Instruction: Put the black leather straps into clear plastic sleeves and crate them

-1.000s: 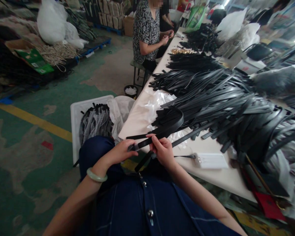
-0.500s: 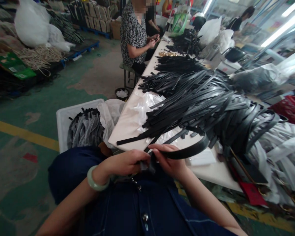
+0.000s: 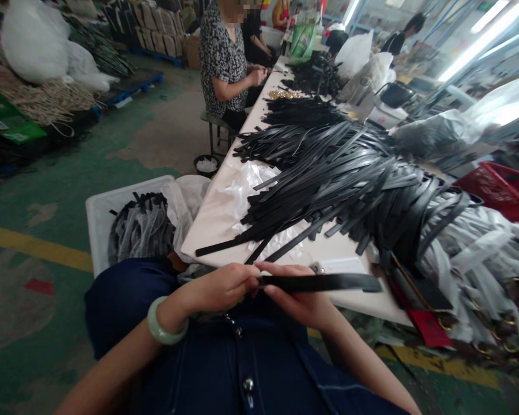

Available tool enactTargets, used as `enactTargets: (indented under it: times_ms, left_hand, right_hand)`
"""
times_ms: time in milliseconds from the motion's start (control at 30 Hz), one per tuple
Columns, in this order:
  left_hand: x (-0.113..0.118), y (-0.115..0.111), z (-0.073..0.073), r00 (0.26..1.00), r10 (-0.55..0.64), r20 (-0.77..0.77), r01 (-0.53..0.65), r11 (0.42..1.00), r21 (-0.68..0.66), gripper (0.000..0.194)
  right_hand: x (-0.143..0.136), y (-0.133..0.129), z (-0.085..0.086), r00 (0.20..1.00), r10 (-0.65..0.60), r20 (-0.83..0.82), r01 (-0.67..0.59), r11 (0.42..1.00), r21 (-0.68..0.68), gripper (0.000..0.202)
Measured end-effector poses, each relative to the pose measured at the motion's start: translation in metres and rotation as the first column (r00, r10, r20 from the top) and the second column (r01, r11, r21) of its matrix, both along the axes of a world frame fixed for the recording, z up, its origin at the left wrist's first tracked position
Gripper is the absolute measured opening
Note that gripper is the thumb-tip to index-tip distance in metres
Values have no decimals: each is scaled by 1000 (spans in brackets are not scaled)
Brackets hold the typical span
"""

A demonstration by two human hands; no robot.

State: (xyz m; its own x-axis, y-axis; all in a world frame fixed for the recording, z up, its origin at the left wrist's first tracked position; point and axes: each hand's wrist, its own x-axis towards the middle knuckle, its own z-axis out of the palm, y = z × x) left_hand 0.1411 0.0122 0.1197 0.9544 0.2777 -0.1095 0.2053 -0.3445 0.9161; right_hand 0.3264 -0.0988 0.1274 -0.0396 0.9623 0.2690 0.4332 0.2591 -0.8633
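A black strap (image 3: 324,282) stretches out to the right from between my two hands, in front of my lap. My left hand (image 3: 225,286), with a pale green bangle on its wrist, pinches the strap's near end. Behind the strap, my right hand (image 3: 300,297) has its thumb and fingers closed around it. A small pale bit shows where the fingertips meet, too small to name. Just beyond my hands, a large heap of black straps (image 3: 328,178) lies on the white table (image 3: 216,225), one loose strap pointing left.
White paper scraps (image 3: 248,184) lie by the heap. Left of the table stands a white bin (image 3: 96,230) holding wrapped black straps. A co-worker (image 3: 225,63) sits farther along the table. At right are pale wrapped straps (image 3: 467,253) and a red bag (image 3: 497,190).
The strap was curled up over my right hand and now reaches out nearly straight to the right. My hands have drawn closer together. The whole view has shifted slightly.
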Motion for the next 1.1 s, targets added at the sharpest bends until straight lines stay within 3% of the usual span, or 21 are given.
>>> enactTargets:
  times_ms: [33,100,167,267,333,400,500,533,667,733,800,867,933,1000,1100]
  left_hand:
    - [-2,2,-2,1000,-8,-23,9,1000,13,45]
    - [-5,6,-6,996,-21,-82,24,999,34,49]
    - [-4,8,-8,994,1,-108,4,999,50,47]
    - [4,6,-7,995,5,-104,2,998,61,42]
    - [9,4,-6,995,3,-103,4,998,64,40]
    - [10,5,-9,994,18,-109,-11,998,65,39]
    - [10,8,-15,995,40,-95,-35,998,59,39]
    - [12,9,-16,996,45,-80,-40,998,57,38]
    - [26,10,-15,1000,15,-21,-14,998,60,38]
    - [34,9,-10,1000,-5,-11,6,998,63,36]
    - [40,9,-7,1000,-9,-4,10,998,57,32]
    - [42,9,-8,1000,-3,12,3,1000,-13,29]
    - [44,8,-13,998,43,41,-35,983,-179,30]
    - [46,7,-19,990,123,63,-92,925,-367,31]
    - [50,6,-24,969,240,63,-191,883,-429,31]
  right_hand:
    - [3,-1,-5,986,-101,-132,98,995,-23,32]
    - [8,-3,-12,867,-356,-350,353,933,-75,32]
    - [8,-3,-16,790,-464,-401,462,880,-110,33]
    - [5,-1,-19,929,-280,-244,265,960,-91,25]
    - [8,0,-19,965,-201,-169,190,979,-77,24]
    - [17,-2,-16,928,-322,-190,324,946,-19,22]
    - [30,-6,-10,796,-522,-306,572,814,101,14]
    - [31,-7,-9,790,-517,-329,575,810,109,13]
    - [30,-11,-10,884,-337,-325,350,937,-20,15]
    - [35,-11,-8,837,-385,-388,407,913,-28,16]
    - [48,-11,-2,733,-476,-487,552,834,15,19]
    - [63,-9,8,688,-522,-504,624,780,43,20]
    - [75,-6,20,727,-521,-447,605,794,57,22]
    - [81,-1,32,765,-511,-392,576,815,59,27]
    - [78,6,42,797,-500,-340,549,834,61,29]
